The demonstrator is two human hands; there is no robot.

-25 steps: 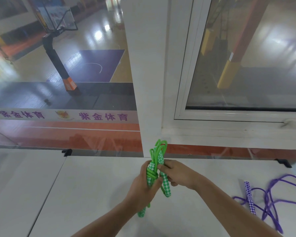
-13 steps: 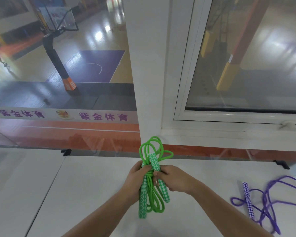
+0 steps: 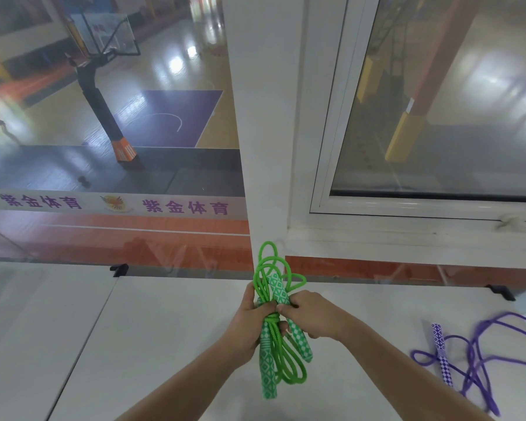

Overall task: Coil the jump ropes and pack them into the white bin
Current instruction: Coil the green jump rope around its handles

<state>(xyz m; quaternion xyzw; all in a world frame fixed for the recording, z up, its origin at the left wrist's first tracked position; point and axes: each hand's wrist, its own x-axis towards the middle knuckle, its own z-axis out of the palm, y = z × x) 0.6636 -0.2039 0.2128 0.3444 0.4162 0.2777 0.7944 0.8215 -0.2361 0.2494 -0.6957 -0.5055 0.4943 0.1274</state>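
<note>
I am standing at a white surface (image 3: 164, 344) and facing a broad white pillar (image 3: 261, 117). Left of the pillar, a glass pane (image 3: 73, 132) is showing a basketball court with a hoop stand (image 3: 104, 110), and ceiling lights are glaring off its glossy floor. Right of the pillar, a white-framed window (image 3: 325, 147) is looking onto a yellow-padded post (image 3: 404, 138).

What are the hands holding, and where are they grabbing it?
Both hands grip the green jump rope bundle at its wrapped middle: the left hand around the cords and handles, the right hand pinching beside it.
</note>
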